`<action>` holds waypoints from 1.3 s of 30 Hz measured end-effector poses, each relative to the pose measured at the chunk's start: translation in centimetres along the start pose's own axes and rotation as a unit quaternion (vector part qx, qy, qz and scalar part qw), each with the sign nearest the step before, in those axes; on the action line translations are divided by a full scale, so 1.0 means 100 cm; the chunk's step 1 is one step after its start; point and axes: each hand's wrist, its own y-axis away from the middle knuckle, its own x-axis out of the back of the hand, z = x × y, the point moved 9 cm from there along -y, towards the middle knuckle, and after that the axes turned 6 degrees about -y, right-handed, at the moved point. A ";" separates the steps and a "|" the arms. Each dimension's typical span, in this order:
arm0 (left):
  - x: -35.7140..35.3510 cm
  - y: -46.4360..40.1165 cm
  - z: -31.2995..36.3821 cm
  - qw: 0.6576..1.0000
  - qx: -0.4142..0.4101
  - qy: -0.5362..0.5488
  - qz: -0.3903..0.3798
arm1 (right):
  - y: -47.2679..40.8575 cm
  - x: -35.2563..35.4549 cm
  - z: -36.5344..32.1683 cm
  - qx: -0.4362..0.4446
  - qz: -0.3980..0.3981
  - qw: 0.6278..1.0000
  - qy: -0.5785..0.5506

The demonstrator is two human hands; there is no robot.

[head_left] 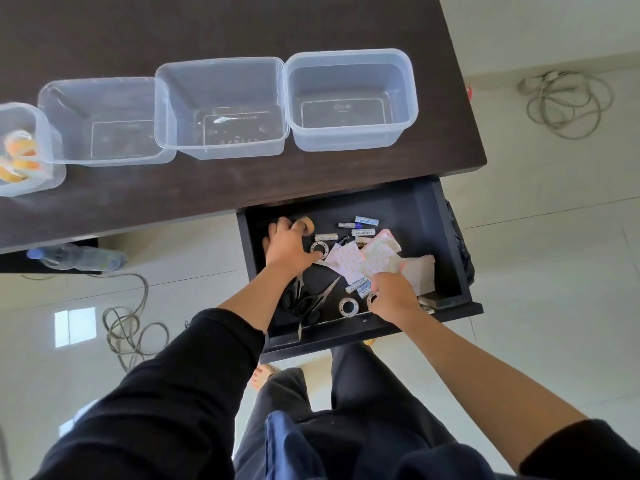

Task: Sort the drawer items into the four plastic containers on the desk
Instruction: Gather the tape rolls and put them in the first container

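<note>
So I'm looking down into the open drawer (446, 237) under the dark desk (207, 29), and both hands are in it. My left hand (287, 247) is reaching toward the back left corner, fingers spread fairly wide, with the fingertips touching a tan tape roll (305, 224) there. I can't tell if it's actually gripping the roll or just resting on it. Just beside the thumb a clear tape roll (318, 249) is lying flat.

My right hand (393, 296) is sitting near the front of the drawer, fingers curled down over another small roll (372, 298) that's mostly hidden, so I can't tell whether it's pinching anything. A few batteries (360, 285) are lying right at its knuckles, and more batteries (363, 226) are scattered toward the back. Patterned paper napkins (377, 254) are piled in the middle to the right, scissors (311, 299) are lying front left, and one more clear roll (348, 306) is sitting next to them.

Up on the desk the four plastic containers are lined up in a row. The leftmost container (52, 174) is holding yellow tape rolls (19, 150). The second container (104, 91), third container (221, 71) and rightmost container (349, 60) are showing only their bare bottoms.
</note>
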 end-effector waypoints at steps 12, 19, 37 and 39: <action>-0.009 0.003 -0.001 1.000 0.008 0.020 -0.005 | -0.005 -0.010 -0.010 -0.023 -0.014 1.000 -0.012; -0.016 -0.004 -0.010 0.996 0.045 0.080 -0.019 | -0.006 -0.024 -0.022 -0.061 -0.003 0.998 -0.030; 0.006 0.021 -0.011 0.984 0.036 0.159 0.075 | -0.004 -0.019 -0.031 -0.022 0.019 0.998 -0.054; 0.012 0.029 -0.009 0.982 0.032 0.167 0.081 | 0.003 -0.013 -0.031 -0.018 0.031 0.996 -0.082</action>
